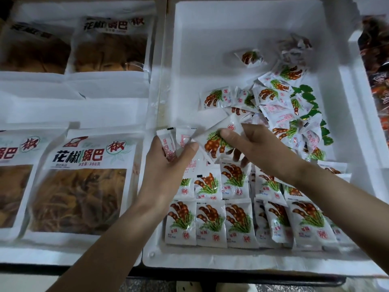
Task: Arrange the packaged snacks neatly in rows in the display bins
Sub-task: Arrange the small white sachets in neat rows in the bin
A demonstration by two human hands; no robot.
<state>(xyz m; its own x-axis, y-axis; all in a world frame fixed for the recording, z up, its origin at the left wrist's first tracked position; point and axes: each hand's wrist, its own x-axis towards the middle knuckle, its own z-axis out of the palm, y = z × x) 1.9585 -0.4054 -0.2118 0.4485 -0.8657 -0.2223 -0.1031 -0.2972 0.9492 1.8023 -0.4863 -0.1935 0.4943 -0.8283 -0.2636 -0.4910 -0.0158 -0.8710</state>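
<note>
Head view of a white foam display bin (210,263) partly filled with small white plastic snack sachets printed with brown pods and green fronds. Two tidy rows of sachets (210,222) lie overlapped along the near wall, and a loose heap of sachets (282,106) lies toward the right wall. The right hand (259,142) pinches one pod-printed sachet (212,144) above the rows, with the thumb on its printed face and the fingers beneath. The left hand (166,163) grips a few more sachets (168,144) edge-up between thumb and fingers, just beside the bin's left wall. Judged by their puffed, crinkled look, the sachets are light, soft-walled and probably slick, so they are apt to slide off one another. A hold across the flat faces near the middle, or by a crimped end seal, seems the surest, with only gentle pressure. Large clear-windowed white bags of brown snacks (84,182) fill the neighbouring bin on the left.
</note>
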